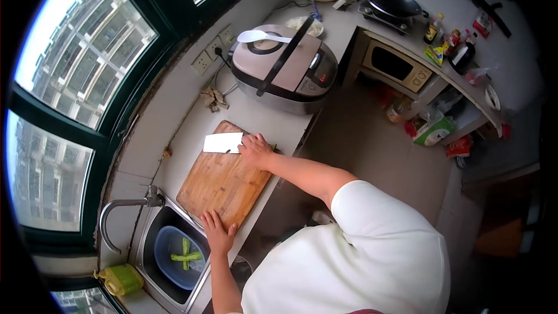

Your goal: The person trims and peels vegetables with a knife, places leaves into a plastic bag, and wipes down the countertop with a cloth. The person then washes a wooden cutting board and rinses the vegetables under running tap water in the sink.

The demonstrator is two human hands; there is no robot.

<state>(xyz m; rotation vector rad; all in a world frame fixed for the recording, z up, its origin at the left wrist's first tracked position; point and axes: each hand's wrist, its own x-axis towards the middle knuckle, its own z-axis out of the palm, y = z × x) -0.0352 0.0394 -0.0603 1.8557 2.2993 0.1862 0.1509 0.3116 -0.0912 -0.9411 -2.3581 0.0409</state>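
Observation:
A wooden cutting board lies on the white counter beside the sink. On its far part rests a cleaver, its broad blade lying flat. My right hand is closed over the cleaver's handle, most of which it covers; a small green bit shows just past the hand. With fingers spread, my left hand touches the board's near corner by the sink. Green vegetable pieces lie crossed in a blue basin inside the sink.
Beyond the board stands a rice cooker with a white rice paddle on its lid. A faucet arches over the sink, near a yellow-green jug. A wok sits on a stove farther along, near several bottles.

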